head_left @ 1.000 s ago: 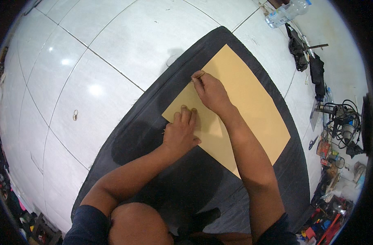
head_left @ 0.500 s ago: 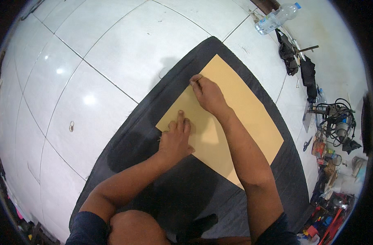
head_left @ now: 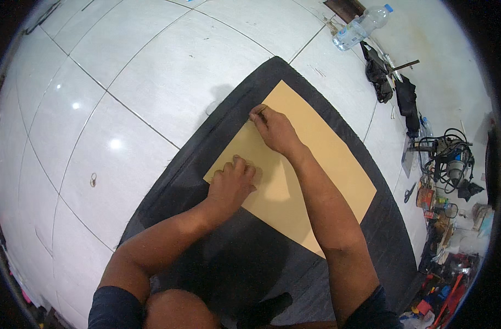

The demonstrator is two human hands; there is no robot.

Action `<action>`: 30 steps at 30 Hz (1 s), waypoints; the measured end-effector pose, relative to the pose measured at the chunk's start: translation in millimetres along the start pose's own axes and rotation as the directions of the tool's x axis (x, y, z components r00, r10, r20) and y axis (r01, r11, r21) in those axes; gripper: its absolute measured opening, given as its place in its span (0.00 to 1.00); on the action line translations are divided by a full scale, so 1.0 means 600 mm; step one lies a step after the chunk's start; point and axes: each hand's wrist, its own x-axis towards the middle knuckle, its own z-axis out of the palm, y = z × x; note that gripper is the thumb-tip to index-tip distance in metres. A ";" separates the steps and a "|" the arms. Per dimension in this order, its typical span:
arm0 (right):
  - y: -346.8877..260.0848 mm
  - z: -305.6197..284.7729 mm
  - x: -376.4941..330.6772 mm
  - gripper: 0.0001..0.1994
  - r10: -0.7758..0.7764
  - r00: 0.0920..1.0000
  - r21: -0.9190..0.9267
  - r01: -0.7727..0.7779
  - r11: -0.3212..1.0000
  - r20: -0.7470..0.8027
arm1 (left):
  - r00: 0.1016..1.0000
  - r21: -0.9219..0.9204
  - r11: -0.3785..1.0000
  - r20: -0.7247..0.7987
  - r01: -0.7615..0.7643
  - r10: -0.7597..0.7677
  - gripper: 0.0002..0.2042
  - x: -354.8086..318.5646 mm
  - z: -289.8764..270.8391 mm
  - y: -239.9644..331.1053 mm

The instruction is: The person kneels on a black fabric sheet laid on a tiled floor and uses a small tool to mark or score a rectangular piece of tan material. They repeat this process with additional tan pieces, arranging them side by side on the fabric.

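Observation:
A tan rectangular sheet (head_left: 321, 164) lies on a dark cloth-like mat (head_left: 338, 137). My left hand (head_left: 232, 181) rests on the sheet near its left corner, palm down, fingers somewhat bent and apart. My right hand (head_left: 275, 129) is at the sheet's upper left edge, with thumb and forefinger pinched together. Something thin and dark may be between those fingertips, but it is too small to name. Between my hands a patch of the sheet looks duller; I cannot tell whether that is shadow or a clear layer.
White floor tiles (head_left: 135, 71) surround the mat. A plastic bottle (head_left: 365, 27) lies at the upper right. Along the right wall are black cloth pieces (head_left: 406, 101), a power tool with a coiled cable (head_left: 455, 166), scissors (head_left: 409, 193) and a jumble of small items. A small ring-shaped thing (head_left: 93, 180) is on the left tiles.
The fingers of my left hand have bent slightly, the forefinger no longer stretched out. My right hand keeps its pinch at the edge. The whole view has shifted a little.

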 end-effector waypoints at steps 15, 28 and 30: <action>0.045 -0.023 0.043 0.12 0.051 0.978 -0.083 -0.069 0.994 -0.202 | 0.990 0.125 0.983 -0.004 -0.137 0.138 0.44 0.067 -0.026 0.007; 0.073 -0.041 0.063 0.12 0.027 0.971 -0.050 -0.039 0.998 -0.237 | 0.987 0.143 0.979 0.080 -0.148 0.138 0.56 0.090 -0.045 0.011; 0.074 -0.045 0.069 0.11 0.044 0.969 -0.060 -0.060 0.996 -0.243 | 0.984 0.165 0.978 0.147 -0.124 0.100 0.57 0.100 -0.053 0.019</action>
